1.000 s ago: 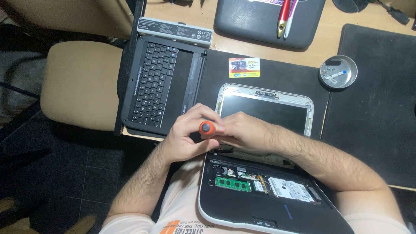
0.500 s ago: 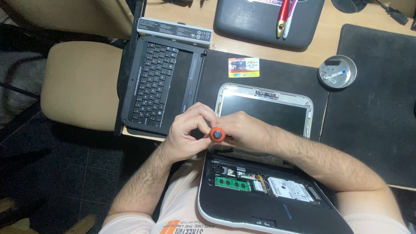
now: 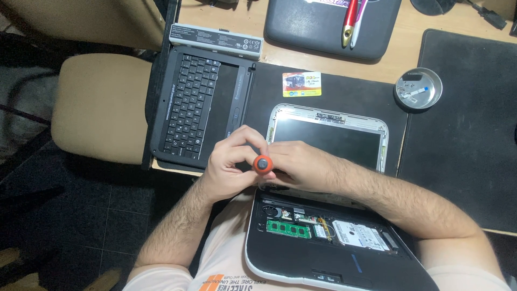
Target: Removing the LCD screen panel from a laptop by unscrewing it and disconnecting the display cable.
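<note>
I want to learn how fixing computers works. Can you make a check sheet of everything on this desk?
Surface: wooden desk with black mats.
Job's things: white-rimmed open laptop, its base showing a green memory stick; orange-capped screwdriver.
Clutter: black keyboard panel, grey battery bar, round metal dish, yellow card, dark case with pens.
Hands: left hand and right hand both grip the screwdriver.
Cables: nothing seen clearly.
Surroundings: beige chair, dark tiled floor.

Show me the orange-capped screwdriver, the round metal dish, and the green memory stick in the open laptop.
orange-capped screwdriver [image 3: 263, 163], head view, on the round handle cap.
round metal dish [image 3: 434, 86], head view, on its right rim.
green memory stick [image 3: 288, 228], head view, on the middle of the board.
</note>
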